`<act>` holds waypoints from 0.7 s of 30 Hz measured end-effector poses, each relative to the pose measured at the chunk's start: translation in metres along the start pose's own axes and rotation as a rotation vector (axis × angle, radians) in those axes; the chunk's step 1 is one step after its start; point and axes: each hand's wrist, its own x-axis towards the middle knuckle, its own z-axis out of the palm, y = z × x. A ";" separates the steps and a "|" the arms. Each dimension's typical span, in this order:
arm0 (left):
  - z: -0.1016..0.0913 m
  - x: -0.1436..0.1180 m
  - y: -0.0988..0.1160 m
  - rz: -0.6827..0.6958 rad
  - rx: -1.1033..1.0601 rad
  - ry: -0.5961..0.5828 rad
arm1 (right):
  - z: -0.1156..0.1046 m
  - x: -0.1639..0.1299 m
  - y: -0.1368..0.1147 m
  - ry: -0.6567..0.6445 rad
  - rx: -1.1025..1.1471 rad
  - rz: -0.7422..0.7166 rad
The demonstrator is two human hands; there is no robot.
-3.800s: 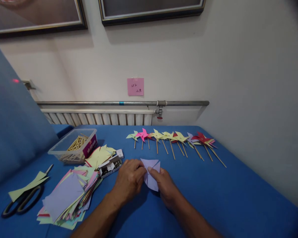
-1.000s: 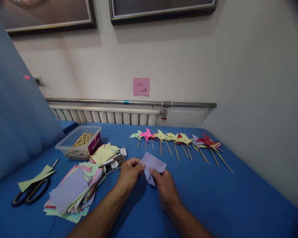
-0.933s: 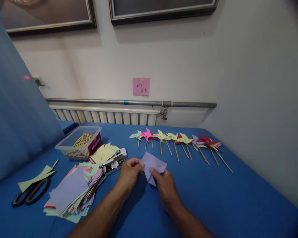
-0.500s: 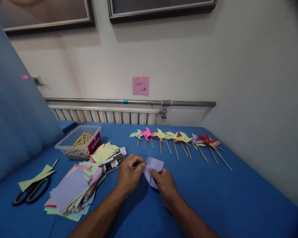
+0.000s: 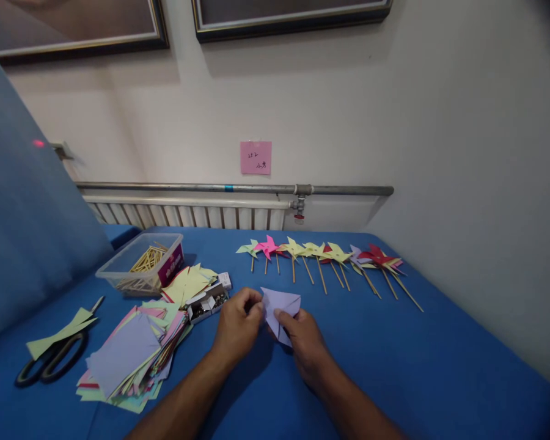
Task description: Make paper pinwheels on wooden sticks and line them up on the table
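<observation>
Presently, entries as catalogued:

Item: lilac paper piece (image 5: 280, 307), partly folded, its flaps raised into points.
Location: near-centre of the blue tabletop (image 5: 394, 360), held just above the cloth between both hands.
Left hand (image 5: 236, 324): at 9 o'clock of the paper; grip pinched on the paper's left edge with thumb and fingertips.
Right hand (image 5: 305, 342): at 5 o'clock of the paper; grip pinched on the lower right part, thumb on top.
Weight: judged very light; no effort to lift.
Stiffness: judged thin and pliant, holding a crease but buckling under a hard squeeze.
Surface: looks matt and dry, unlikely to slip from bare fingertips.
Fragility: likely to tear at cuts and to crumple at the flap tips.
Where to hold: by the flat folded edges or near the middle, fingertips only; the free pointed tips are best left alone.
Neighbours, 12 to 2 o'clock: row of finished pinwheels (image 5: 330, 256) on wooden sticks, well apart from the hands.
Neighbours, 9 o'clock: small open box of pins (image 5: 206, 300), near the left hand; stack of coloured paper squares (image 5: 128, 354) beyond it.
Neighbours, 10 o'clock: clear tub of sticks (image 5: 142, 269).
Far 9 o'clock: black scissors (image 5: 46, 363) under a yellow-green offcut.
</observation>
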 end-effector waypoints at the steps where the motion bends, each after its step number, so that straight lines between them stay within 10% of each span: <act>1: 0.001 0.001 0.000 -0.084 -0.064 0.008 | 0.000 -0.001 -0.001 0.002 -0.011 0.007; 7: -0.002 0.007 0.001 -0.208 -0.202 0.033 | 0.000 0.000 -0.001 -0.008 -0.108 0.013; 15: -0.004 -0.005 0.001 0.373 0.175 -0.082 | -0.007 0.004 0.005 0.035 -0.144 -0.029; 21: -0.002 -0.006 -0.009 0.528 0.360 -0.116 | -0.010 0.008 0.012 -0.006 -0.159 -0.061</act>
